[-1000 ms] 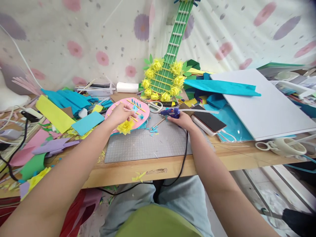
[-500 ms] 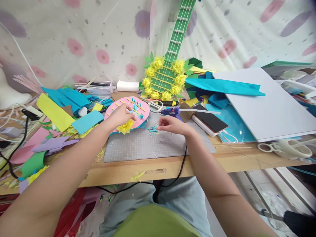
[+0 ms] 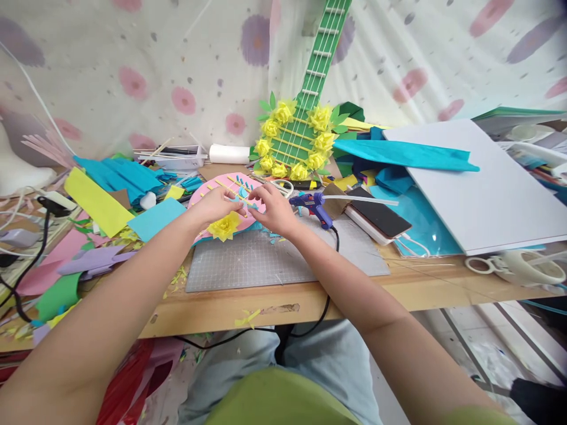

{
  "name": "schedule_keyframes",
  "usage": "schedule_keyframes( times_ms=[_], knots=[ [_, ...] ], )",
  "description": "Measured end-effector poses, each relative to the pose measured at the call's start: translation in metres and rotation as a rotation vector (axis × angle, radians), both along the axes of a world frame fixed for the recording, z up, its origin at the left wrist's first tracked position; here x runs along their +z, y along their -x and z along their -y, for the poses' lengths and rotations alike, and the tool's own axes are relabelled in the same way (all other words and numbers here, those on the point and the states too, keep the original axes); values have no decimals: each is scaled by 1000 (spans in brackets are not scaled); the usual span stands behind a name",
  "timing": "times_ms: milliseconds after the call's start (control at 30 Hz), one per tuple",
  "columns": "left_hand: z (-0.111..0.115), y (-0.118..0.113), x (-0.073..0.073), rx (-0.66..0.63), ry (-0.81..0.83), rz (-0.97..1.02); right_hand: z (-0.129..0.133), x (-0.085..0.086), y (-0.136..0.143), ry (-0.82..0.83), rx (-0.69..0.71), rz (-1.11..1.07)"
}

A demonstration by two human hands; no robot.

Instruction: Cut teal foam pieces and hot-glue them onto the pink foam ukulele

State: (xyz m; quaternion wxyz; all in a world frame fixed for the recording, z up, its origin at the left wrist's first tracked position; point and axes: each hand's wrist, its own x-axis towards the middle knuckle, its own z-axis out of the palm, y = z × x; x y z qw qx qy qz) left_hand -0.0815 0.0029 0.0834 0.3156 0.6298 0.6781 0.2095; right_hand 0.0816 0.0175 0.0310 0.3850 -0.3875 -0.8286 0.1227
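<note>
A pink paper disc (image 3: 199, 203) with yellow sticks, small blue pieces and a yellow paper flower (image 3: 225, 226) lies over the back left of the grey cutting mat (image 3: 239, 265). Over the disc, my left hand (image 3: 217, 205) has its fingers pinched together at a small piece I cannot make out. Close beside it, my right hand (image 3: 272, 208) reaches in from the right, fingers bent and fingertips near a small blue piece; whether it grips anything is unclear. The purple glue gun (image 3: 315, 205) rests right of my right hand.
A green paper guitar (image 3: 292, 139) with yellow flowers stands behind. White scissors (image 3: 284, 188) lie beyond my right hand. On the right are a phone (image 3: 381, 212), a white board (image 3: 478, 189) and blue paper; coloured paper scraps (image 3: 100, 200) cover the left. A black cord hangs over the front edge.
My right hand has moved left and slightly up, from above the mat onto the disc beside my left hand. My left hand has barely moved. More of the glue gun shows.
</note>
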Motion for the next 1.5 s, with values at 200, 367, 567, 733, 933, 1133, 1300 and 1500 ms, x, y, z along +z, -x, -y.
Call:
schedule_keyframes(
  times_ms=[200,367,567,733,933,1133,1300,1500],
  knots=[
    [-2,2,-3,26,42,12,-6,-5,9,-71,11,28],
    [-1,1,-3,-30,21,99,-6,-4,6,-86,4,-3],
    [5,3,-8,-86,-233,14,-6,-7,5,-51,-20,-39],
    [11,-4,-12,-91,-283,-250,-3,-7,7,-24,-21,-51],
    [12,-9,-10,-16,-268,-354,-11,-8,-3,53,94,-104],
    [21,-10,-9,-13,-196,-402,-28,-12,-21,197,302,-86],
    [20,-13,-12,-46,-186,-447,-31,-16,-16,270,340,-30],
    [15,-13,-16,-35,-163,-488,-37,-20,-4,204,311,-6]
  ],
)
